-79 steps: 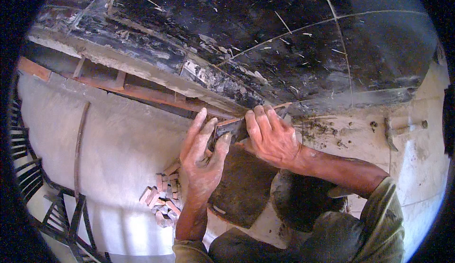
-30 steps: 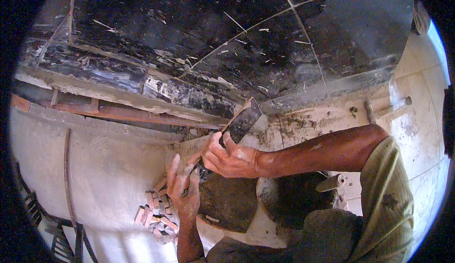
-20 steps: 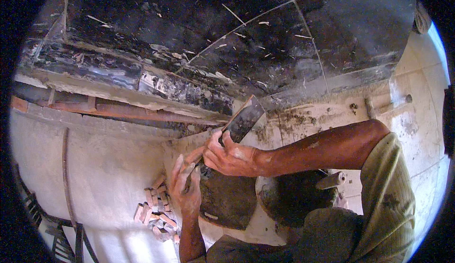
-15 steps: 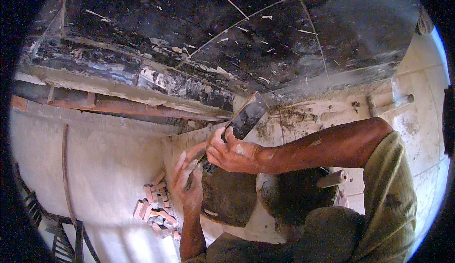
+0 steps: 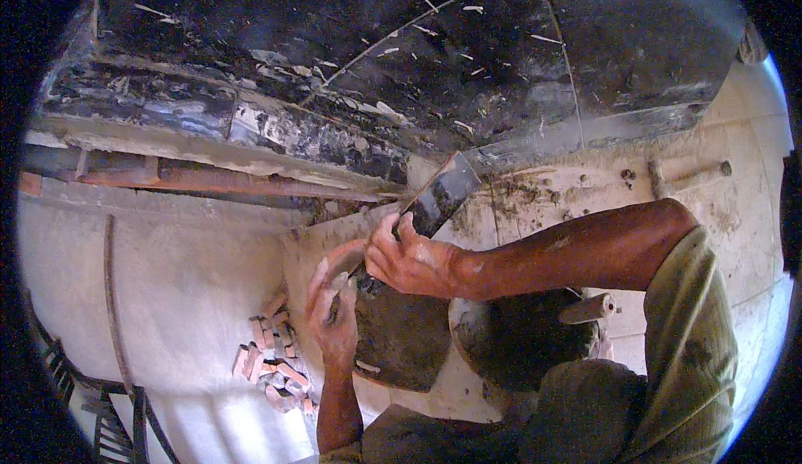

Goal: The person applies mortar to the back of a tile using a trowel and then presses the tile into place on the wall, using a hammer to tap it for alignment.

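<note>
A narrow dark tile strip [image 5: 440, 192] with a pale reddish edge is held at a slant, its upper end by the corner under the grimy black tiled slab [image 5: 501, 63]. My right hand [image 5: 401, 251] grips it around the middle, fingers curled over it. My left hand [image 5: 332, 314], dusted white, is lower and further left, its fingers bent around the strip's lower end, which is mostly hidden. The slab's left edge has a rough mortar lip [image 5: 209, 151] with a reddish beam [image 5: 175, 176] below it.
Broken brick pieces [image 5: 251, 364] lie at lower left, near a leaning rod [image 5: 113, 297] and black metal railing [image 5: 117, 426]. Below my hands are a dark rusty sheet [image 5: 401, 351] and a round dark basin [image 5: 510, 343]. At right are a pale cylinder [image 5: 589, 309] and a pipe-like piece [image 5: 689, 176].
The strip lay along the slab's edge earlier; it has swung to a steeper slant, with my right hand moved down and left. Lately both hands and strip have shifted slightly up in view.
</note>
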### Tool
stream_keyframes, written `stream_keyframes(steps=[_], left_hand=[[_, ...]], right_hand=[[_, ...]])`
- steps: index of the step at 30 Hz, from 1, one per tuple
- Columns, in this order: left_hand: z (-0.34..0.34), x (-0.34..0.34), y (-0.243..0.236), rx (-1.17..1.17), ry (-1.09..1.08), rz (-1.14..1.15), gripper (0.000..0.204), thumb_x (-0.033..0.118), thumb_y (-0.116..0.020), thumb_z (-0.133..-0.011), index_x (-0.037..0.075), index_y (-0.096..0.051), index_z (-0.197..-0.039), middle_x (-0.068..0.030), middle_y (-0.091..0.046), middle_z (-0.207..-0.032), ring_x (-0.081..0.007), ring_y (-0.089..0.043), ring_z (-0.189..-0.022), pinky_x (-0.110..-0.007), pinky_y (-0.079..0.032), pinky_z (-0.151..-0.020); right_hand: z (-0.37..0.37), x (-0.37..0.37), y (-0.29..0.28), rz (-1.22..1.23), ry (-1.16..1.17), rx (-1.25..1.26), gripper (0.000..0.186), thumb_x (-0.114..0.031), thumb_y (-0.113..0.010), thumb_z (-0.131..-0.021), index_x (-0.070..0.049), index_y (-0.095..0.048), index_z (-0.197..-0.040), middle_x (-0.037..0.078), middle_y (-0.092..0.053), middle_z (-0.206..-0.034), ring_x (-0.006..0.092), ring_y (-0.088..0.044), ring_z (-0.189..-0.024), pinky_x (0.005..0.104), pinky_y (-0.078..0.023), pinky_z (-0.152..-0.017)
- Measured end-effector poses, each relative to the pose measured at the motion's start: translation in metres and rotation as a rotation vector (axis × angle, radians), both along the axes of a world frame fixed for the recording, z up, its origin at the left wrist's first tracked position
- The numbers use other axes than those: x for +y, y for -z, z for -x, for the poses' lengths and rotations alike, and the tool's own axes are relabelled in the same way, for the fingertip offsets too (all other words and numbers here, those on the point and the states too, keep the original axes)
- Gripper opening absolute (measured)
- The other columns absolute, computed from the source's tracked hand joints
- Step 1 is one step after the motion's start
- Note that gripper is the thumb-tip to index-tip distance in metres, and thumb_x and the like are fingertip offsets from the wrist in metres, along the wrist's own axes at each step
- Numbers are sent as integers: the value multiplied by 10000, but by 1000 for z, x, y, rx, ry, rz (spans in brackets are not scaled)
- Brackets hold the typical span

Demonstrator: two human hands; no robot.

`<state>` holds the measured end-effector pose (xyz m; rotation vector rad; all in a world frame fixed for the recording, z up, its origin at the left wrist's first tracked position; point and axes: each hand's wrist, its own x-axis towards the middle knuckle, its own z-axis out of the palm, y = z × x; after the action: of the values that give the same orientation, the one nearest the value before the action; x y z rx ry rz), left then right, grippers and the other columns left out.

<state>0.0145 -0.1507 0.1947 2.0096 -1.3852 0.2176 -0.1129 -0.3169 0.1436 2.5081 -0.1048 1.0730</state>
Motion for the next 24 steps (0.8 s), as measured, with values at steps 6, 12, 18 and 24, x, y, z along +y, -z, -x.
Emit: stream_keyframes(steps=[6, 12, 18, 24], left_hand=[[16, -20, -20, 52, -35, -51, 226, 67, -667, -820, -20, -665, -1029, -143, -591, -1214, -220, -564, -1093, -322, -424, -949], [4, -13, -17, 31, -137, -127, 204, 131, -659, -844, -4, -668, -996, -128, -596, -1211, -220, -549, -1113, -349, -405, -979], [1, -15, -16, 196, -142, -72, 273, 159, -630, -869, 3, -647, -1092, -123, -606, -1198, -219, -544, -1124, -339, -385, -993], [4, -8, -10, -5, -36, -135, 298, 3, -644, -824, -15, -623, -1121, -139, -594, -1185, -253, -528, -1145, -341, -409, -970]], right_hand=[[-5, -5, 3, 23, -2, 23, 308, -289, -516, -793, -23, -557, -941, 176, -570, -876, 377, -567, -861, 495, -520, -638], [-11, -5, 7, -17, -1, 69, 318, -232, -524, -794, 14, -563, -992, 182, -578, -873, 377, -559, -836, 484, -495, -646], [-8, -10, 14, -140, -12, 100, 325, -221, -549, -760, 24, -561, -972, 186, -568, -862, 350, -545, -854, 457, -486, -656], [-12, -10, 12, -222, 13, 119, 406, -202, -571, -716, 45, -540, -1036, 142, -544, -866, 284, -537, -857, 367, -477, -671]])
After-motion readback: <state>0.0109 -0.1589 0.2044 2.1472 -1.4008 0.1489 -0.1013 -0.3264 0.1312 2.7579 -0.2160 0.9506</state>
